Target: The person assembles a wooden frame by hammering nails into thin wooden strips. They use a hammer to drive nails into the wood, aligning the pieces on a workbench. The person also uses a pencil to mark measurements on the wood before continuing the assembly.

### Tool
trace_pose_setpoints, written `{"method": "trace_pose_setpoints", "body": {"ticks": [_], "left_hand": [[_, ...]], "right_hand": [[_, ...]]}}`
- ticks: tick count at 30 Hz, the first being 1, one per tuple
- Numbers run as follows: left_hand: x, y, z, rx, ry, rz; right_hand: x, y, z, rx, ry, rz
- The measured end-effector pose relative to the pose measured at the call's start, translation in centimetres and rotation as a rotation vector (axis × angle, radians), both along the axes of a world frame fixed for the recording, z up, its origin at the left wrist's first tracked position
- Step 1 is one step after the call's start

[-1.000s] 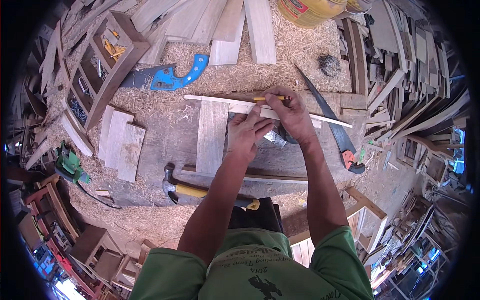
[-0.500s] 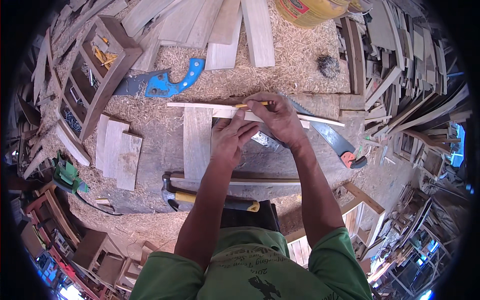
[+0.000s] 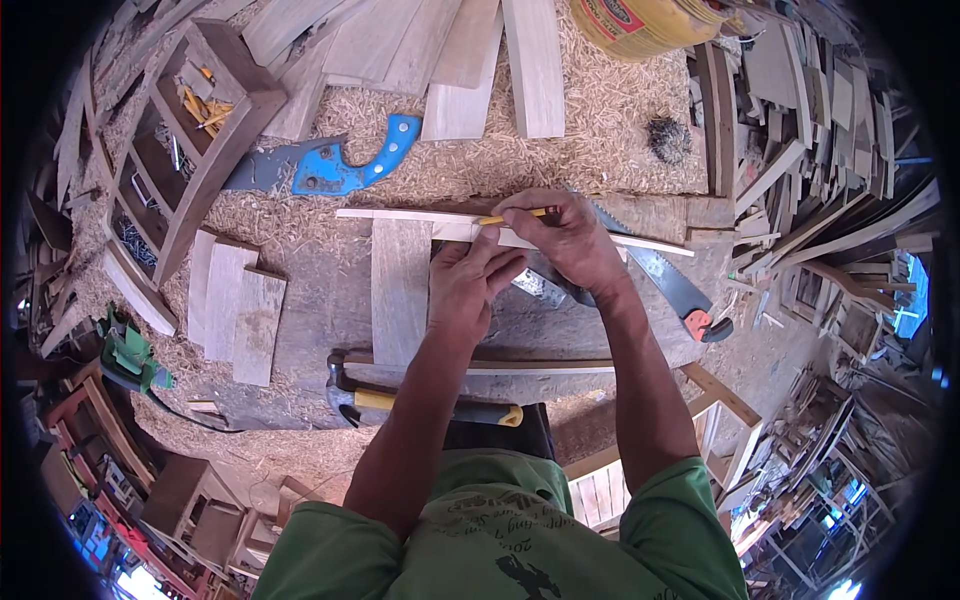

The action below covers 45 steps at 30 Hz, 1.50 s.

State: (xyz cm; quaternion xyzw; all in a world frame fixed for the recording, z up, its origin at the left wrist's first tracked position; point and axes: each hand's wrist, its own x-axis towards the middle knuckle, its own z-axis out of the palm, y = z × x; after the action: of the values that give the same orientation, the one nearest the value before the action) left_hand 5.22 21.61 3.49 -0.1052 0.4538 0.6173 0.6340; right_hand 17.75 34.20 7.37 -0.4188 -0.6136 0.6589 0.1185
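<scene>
Strip (image 3: 400, 214) lies crosswise at the middle of the table (image 3: 330, 290), left end over the top of a board (image 3: 400, 300), right end crossing over the handsaw (image 3: 672, 285) blade. Looks thin, bare wood: probably light, a bit springy along its length, not slippery, could snap if bent hard. Best held near the middle, thumb on top, or pressed flat where the board backs it. Left hand (image 3: 464, 285) is there, thumb up against the wood, other fingers curled; can't tell if they pinch the strip or just brace it. Right hand (image 3: 580, 245) has thumb and fingers closed on a pencil (image 3: 493, 220), tip at the strip by the left thumb; pencil light, stiff, point likely breakable. Metal piece (image 3: 540, 287) below the hands, partly hidden, kind unclear. Handsaw teeth are the main obstacle on the right. Nearer the body: a lath (image 3: 540, 367) and a hammer (image 3: 375, 400), left forearm over part of both. Left: offcuts (image 3: 230, 300), clear of the strip. Beyond: blue saw (image 3: 325, 172), nail tray (image 3: 215, 170), loose shavings (image 3: 600, 130), yellow bucket (image 3: 655, 30), all out of the way.
</scene>
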Motion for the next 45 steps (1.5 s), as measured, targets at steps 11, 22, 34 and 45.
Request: {"method": "trace_pose_setpoints", "body": {"ticks": [11, 22, 34, 45], "left_hand": [[-0.2, 0.1, 0.2, -0.018, 0.002, -0.012], [-0.4, 0.3, -0.6, -0.013, -0.015, -0.024], [-2.4, -11.7, 3.4, -0.050, 0.154, -0.449], [-9.0, -13.7, 2.8, 0.092, 0.863, -1.075]], "right_hand": [[0.0, 0.0, -0.6, 0.052, -0.034, 0.007], [-0.9, -4.0, 1.7, 0.899, -0.280, -0.033], [6.6, -21.5, 2.3, 0.714, -0.494, -0.186], [9.9, -20.9, -1.2, 0.793, -0.466, 0.101]]}}
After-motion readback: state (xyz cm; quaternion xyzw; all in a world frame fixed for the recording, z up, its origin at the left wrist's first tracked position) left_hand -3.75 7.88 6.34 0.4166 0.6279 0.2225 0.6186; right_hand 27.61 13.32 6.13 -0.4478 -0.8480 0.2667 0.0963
